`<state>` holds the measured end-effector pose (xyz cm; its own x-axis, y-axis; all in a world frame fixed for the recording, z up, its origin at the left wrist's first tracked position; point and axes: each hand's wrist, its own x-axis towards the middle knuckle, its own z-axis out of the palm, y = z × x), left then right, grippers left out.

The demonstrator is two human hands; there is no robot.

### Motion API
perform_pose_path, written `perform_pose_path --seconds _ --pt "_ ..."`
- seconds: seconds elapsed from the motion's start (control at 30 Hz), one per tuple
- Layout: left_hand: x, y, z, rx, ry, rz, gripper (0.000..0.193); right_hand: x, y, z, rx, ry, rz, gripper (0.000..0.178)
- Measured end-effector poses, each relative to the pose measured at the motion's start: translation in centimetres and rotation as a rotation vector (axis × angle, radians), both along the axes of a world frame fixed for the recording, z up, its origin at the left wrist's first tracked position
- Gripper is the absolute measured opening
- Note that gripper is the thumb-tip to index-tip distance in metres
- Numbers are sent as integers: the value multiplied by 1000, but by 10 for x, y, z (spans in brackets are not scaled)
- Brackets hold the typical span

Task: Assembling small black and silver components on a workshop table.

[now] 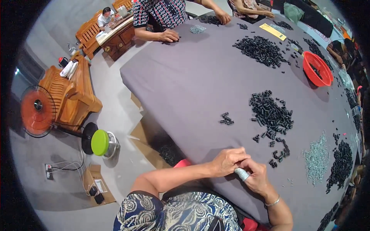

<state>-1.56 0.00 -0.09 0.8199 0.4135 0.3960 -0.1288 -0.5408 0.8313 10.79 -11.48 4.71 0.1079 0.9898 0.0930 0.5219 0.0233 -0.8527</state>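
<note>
My left hand (226,162) and my right hand (259,177) meet at the table's near edge, fingers closed together. Whatever they pinch between them is hidden by the fingers. A silvery-white wrapping (242,174), seemingly round a finger, shows on my right hand, and a bracelet (273,201) circles that wrist. Just beyond my hands lies a heap of small black cylindrical pieces (271,115). Several loose black pieces (279,154) trail from it toward me, and a little cluster (226,119) sits to its left. Thin silvery pieces (317,159) are piled on the right.
The grey-covered table (181,88) also bears another black heap (341,163), a far heap (262,51), a red basket (317,69) and a yellow strip (273,31). Other people's hands (169,35) work at the far side. Left are a green stool (100,142), a fan (37,109) and an open carton (150,142).
</note>
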Motion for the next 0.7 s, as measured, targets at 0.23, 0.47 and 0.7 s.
perform_pose_path --seconds 0.23,0.47,0.7 --pt "-1 4 1 10 43 -14 33 1 2 -8 28 23 -50 17" --pt "-4 4 1 16 43 -30 33 -1 1 -13 77 60 -47 19" --pt "-3 3 6 10 -2 -30 35 -3 -1 -11 53 30 -50 18"
